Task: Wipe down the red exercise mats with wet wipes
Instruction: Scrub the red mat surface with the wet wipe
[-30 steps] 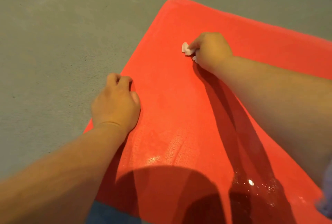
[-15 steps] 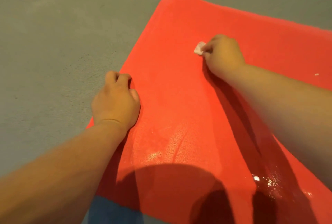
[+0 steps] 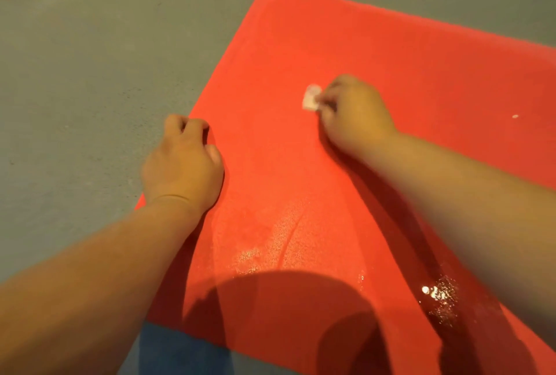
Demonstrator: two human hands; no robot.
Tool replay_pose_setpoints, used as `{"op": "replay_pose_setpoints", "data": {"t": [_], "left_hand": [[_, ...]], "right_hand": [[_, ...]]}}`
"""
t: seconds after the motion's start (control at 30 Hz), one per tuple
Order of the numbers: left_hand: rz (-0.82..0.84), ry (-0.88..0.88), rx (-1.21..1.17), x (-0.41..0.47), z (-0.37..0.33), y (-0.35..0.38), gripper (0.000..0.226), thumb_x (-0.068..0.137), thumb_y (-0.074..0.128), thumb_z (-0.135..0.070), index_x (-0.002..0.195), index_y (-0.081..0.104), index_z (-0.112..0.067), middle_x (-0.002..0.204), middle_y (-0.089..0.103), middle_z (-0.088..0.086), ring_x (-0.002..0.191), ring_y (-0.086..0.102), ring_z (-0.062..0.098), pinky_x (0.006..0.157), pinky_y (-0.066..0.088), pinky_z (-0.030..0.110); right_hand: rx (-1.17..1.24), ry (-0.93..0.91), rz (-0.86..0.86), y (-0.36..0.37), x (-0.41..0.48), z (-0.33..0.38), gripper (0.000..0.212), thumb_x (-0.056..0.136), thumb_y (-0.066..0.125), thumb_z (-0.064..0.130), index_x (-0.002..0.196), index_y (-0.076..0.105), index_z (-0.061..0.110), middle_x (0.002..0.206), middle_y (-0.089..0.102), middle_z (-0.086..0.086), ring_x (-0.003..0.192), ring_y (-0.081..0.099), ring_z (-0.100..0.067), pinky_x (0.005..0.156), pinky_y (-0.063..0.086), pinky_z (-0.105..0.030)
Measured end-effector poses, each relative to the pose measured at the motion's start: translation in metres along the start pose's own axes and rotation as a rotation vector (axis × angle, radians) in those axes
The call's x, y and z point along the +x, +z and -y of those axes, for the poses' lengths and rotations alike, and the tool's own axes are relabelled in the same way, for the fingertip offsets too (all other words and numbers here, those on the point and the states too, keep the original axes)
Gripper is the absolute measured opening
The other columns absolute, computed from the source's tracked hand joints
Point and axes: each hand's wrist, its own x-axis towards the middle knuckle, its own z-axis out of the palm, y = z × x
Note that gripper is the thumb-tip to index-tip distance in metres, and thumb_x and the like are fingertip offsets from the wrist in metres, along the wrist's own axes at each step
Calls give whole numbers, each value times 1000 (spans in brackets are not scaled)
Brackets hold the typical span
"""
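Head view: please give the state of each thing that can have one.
red mat: flat on the floor, wet and shiny on its near part.
wet wipe: crumpled, pinched against the mat.
right hand: fingers curled, pinches the wet wipe.
left hand: fingers curled, rests at the mat's left edge; grip unclear.

grey concrete floor (image 3: 90,58), warm light

Single head-worn view, looking steeply down, close over red mat (image 3: 391,52)
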Motion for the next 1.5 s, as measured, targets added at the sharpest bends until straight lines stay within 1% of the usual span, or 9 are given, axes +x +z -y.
{"op": "replay_pose_setpoints", "data": {"t": [0.17, 0.37, 0.5, 0.63, 0.8, 0.93, 1.07, 1.27, 1.5], "left_hand": [[6, 7, 8, -3, 0, -2, 29, 88, 45, -25, 114, 59, -22, 118, 47, 5, 84, 58, 37, 65, 34, 35], [-16, 70, 16, 0, 1, -4, 30, 88, 48, -19, 114, 63, -12, 119, 51, 12, 105, 49, 35, 80, 42, 44], [-23, 162, 94, -3, 0, -7, 31, 87, 52, -17, 113, 67, -10, 110, 58, 14, 102, 49, 36, 83, 35, 43], [67, 282, 134, -11, 5, -15, 36, 87, 52, -16, 120, 63, -5, 114, 59, 17, 102, 50, 39, 86, 42, 46], [238, 298, 194, -29, 7, -35, 45, 90, 50, -18, 134, 53, -8, 139, 50, 8, 124, 44, 33, 99, 40, 42], [438, 356, 264, -33, 9, -50, 56, 91, 48, -23, 146, 37, -13, 156, 27, 3, 136, 36, 27, 111, 31, 37], [709, 423, 328, -30, 17, -71, 79, 87, 58, -44, 152, 18, -22, 161, 4, 2, 146, 17, 20, 116, 18, 31], [789, 403, 222, -65, 31, -79, 109, 69, 71, -57, 153, 9, -28, 160, -8, 1, 148, -1, 19, 119, 12, 40], [716, 407, 75, -75, 43, -76, 105, 67, 78, -47, 151, 17, -29, 160, -2, -4, 147, -1, 14, 119, 5, 37]], "right_hand": [[158, -367, 174, -13, -66, 24, 23, 85, 59, 11, 104, 73, 13, 103, 66, -5, 96, 58, -27, 86, 40, -29], [-14, 5, 32, -15, -3, -18, 27, 88, 52, 6, 107, 71, 5, 108, 62, -17, 104, 55, -34, 89, 38, -37], [133, -213, 86, -14, -90, 27, 21, 85, 52, 9, 93, 71, 7, 89, 57, -12, 88, 56, -32, 77, 45, -38], [183, -386, 277, -31, -119, 25, 24, 86, 55, 11, 102, 73, 15, 91, 63, -7, 88, 58, -28, 77, 45, -35], [-10, 15, 98, -32, -47, -9, 30, 85, 53, 7, 108, 72, 10, 108, 61, -15, 105, 55, -33, 89, 39, -37], [144, -195, 196, -20, -135, 61, 21, 81, 53, 8, 92, 72, 7, 94, 61, -13, 93, 56, -32, 81, 44, -39], [250, -393, 367, -29, -176, 78, 22, 86, 56, 11, 102, 72, 12, 94, 62, -9, 91, 57, -31, 80, 46, -39], [103, 70, 144, -29, -125, 45, 26, 86, 55, 9, 106, 72, 9, 100, 59, -15, 96, 56, -32, 82, 42, -37], [259, -309, 377, -24, -201, 98, 21, 83, 60, 11, 100, 72, 10, 94, 59, -10, 90, 56, -30, 76, 48, -38]]}}
